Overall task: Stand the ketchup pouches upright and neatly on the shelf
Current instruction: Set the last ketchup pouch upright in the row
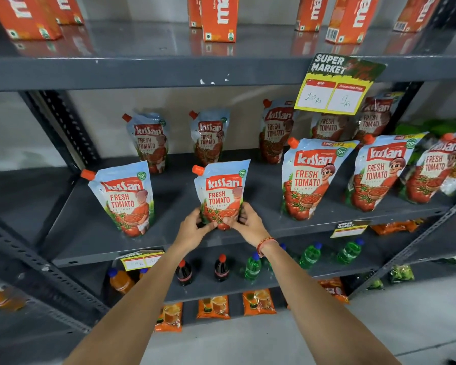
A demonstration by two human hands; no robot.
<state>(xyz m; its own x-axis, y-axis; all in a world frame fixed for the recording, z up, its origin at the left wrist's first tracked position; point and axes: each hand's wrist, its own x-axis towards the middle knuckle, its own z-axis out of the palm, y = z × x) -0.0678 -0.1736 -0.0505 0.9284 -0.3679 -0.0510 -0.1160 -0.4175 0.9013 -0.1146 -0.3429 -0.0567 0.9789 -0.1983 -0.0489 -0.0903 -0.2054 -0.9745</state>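
The grey metal shelf (pixel 95 233) runs past both picture edges, and its far left stretch lies bare and in shadow. A front-row ketchup pouch (pixel 124 198) stands upright near the left upright post, with open shelf on both sides of it. Behind it a back-row pouch (pixel 150 140) stands alone, well apart from its neighbour.

At the middle front, the held pouch (pixel 221 193) stands upright close to the shelf's front lip. The left hand (pixel 195 227) and the right hand (pixel 248 222) clasp its lower corners with curled fingers, so its base is hidden; I cannot tell whether it rests on the shelf. A red thread band (pixel 266 245) circles the right wrist.

To the right stand three more front pouches (pixel 311 180), crowded closer together, the last blurred and cut by the frame edge. A yellow price tag (pixel 334 93) hangs from the shelf above and covers the tops of the rear pouches (pixel 327 127) there. Bottles (pixel 221 270) on the lower shelf are partly hidden by the forearms.
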